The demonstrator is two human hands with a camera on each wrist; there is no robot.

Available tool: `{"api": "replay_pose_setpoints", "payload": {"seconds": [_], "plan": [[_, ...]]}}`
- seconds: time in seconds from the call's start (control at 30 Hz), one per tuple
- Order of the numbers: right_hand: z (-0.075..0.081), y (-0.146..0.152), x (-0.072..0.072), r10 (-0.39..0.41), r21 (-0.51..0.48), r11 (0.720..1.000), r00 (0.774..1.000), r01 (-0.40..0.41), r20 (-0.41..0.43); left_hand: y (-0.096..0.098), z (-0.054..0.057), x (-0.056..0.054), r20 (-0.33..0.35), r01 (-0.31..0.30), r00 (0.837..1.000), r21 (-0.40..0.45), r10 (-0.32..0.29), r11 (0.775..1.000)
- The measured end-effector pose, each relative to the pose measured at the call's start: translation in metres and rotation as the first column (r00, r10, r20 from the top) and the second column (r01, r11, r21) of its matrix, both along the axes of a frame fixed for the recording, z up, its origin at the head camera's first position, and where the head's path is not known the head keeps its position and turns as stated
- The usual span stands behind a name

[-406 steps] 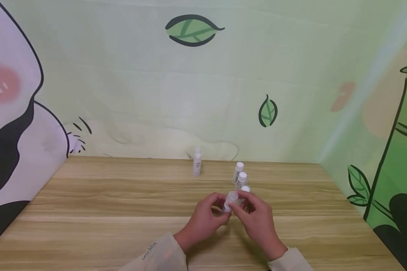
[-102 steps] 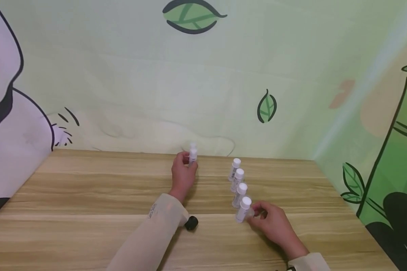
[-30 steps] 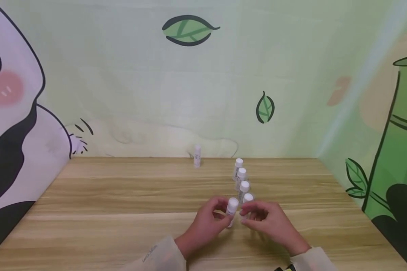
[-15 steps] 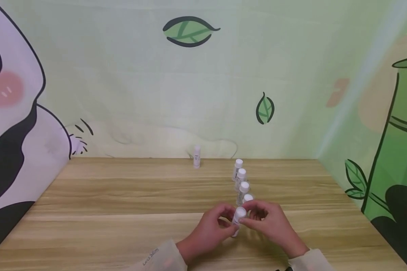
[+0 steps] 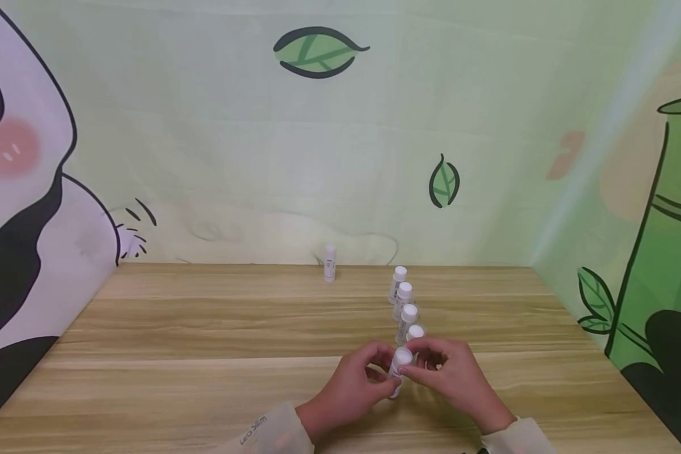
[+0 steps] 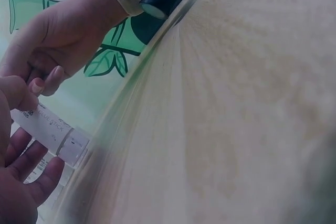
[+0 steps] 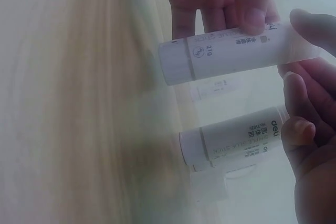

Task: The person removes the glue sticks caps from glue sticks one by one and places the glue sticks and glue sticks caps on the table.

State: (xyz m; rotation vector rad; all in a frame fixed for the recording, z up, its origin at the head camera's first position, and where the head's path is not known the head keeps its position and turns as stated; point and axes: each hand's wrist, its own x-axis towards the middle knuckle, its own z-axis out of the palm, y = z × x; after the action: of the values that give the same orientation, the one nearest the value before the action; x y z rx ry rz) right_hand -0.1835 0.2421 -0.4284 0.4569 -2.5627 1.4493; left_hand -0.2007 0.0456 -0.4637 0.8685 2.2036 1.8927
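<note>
My left hand [image 5: 354, 388] grips the body of a white glue stick [image 5: 401, 359] just above the near end of a row. Thumb and index finger of my right hand [image 5: 454, 378] pinch its capped top. The right wrist view shows this glue stick [image 7: 231, 51] with its printed label, the left thumb pressed on it and the right fingers round its cap end. Base down, the glue stick [image 6: 52, 132] is close over the tabletop in the left wrist view. A neighbouring glue stick [image 7: 236, 135] stands beside it, partly behind my right fingers.
Several upright glue sticks [image 5: 408, 325] run in a line away from my hands; the nearest is half hidden by the right hand. A single glue stick [image 5: 330, 263] stands at the back of the wooden table [image 5: 204, 315], by the printed backdrop [image 5: 215, 139].
My left hand reached to the back for a glue stick, then brought it to the row's near end. My right hand moved from the row's last stick onto its cap. The row has grown.
</note>
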Motion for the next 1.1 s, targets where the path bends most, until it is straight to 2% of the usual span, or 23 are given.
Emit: {"api": "replay_pose_setpoints", "payload": {"seconds": [0.33, 0.47, 0.6, 0.77, 0.9, 1.1], "plan": [[0.002, 0.0, 0.001, 0.028, 0.002, 1.0, 0.998, -0.028, -0.051, -0.001, 0.003, 0.0, -0.001, 0.006, 1.0, -0.012, -0.006, 1.0], [0.004, -0.001, 0.003, 0.022, 0.001, 1.0, 0.998, -0.022, -0.06, -0.001, 0.003, -0.001, -0.005, 0.01, 1.0, -0.014, -0.01, 1.0], [0.007, 0.001, 0.003, 0.003, -0.016, 1.0, 0.995, -0.004, -0.102, -0.001, 0.002, -0.002, -0.002, 0.004, 1.0, -0.026, -0.004, 1.0], [0.012, 0.008, 0.003, -0.096, -0.101, 0.992, 0.983, 0.08, -0.159, -0.001, -0.001, -0.005, 0.023, -0.012, 1.0, -0.036, 0.013, 0.999], [0.017, 0.015, 0.002, -0.189, -0.164, 0.972, 0.974, 0.168, -0.126, -0.001, -0.002, -0.008, 0.038, -0.025, 0.999, -0.026, 0.026, 0.999], [0.016, 0.023, -0.005, -0.281, -0.159, 0.951, 0.955, 0.264, -0.096, -0.003, -0.003, -0.013, 0.048, -0.04, 0.998, -0.016, 0.041, 0.999]]}}
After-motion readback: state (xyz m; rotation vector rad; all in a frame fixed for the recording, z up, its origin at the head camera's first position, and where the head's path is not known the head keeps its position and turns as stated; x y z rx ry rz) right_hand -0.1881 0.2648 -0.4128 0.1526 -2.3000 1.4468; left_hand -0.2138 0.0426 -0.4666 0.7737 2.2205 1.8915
